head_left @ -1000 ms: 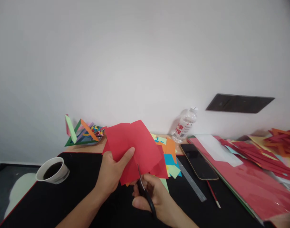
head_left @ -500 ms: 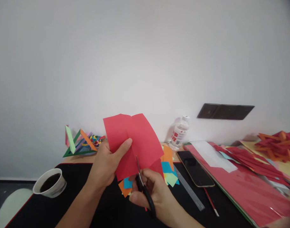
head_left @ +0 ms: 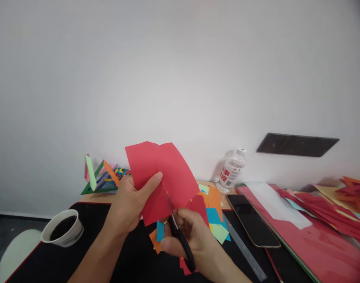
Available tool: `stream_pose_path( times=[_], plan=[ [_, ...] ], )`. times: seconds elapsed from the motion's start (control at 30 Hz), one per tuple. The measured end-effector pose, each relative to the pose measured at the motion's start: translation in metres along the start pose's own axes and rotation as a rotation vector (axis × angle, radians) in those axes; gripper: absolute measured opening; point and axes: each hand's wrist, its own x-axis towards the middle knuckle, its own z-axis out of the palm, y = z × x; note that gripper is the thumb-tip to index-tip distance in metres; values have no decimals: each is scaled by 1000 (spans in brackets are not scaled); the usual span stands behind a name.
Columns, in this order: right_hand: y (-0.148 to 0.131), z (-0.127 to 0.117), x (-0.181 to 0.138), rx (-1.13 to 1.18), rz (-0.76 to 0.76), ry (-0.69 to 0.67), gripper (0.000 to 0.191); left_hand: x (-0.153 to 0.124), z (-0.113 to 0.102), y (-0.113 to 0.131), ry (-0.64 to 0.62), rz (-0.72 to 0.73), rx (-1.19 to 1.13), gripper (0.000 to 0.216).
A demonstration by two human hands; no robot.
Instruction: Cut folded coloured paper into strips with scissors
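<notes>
We grip the red paper (head_left: 177, 171) in our left hand (head_left: 128, 204), thumb pressed on its face, holding it up over the black mat (head_left: 138, 259). Our right hand (head_left: 196, 232) is wrapped around the handles of the black scissors (head_left: 184, 244), the blade tip meeting the paper's lower part just below our left thumb. Coloured paper scraps (head_left: 213, 215) lie beyond our right hand, a white cup (head_left: 70, 238) stands to the left, and a phone (head_left: 252, 220) lies to the right
</notes>
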Motion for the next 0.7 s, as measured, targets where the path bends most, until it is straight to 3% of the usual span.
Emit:
stream_pose_path(
  times=[0.37,0.7],
  plan=[
    [10,-7,0,9,29,6,49,1,5,1,-34,-63,23,25],
    [8,-7,0,10,30,18,47,-1,6,-4,14,-35,-3,24]
  ],
)
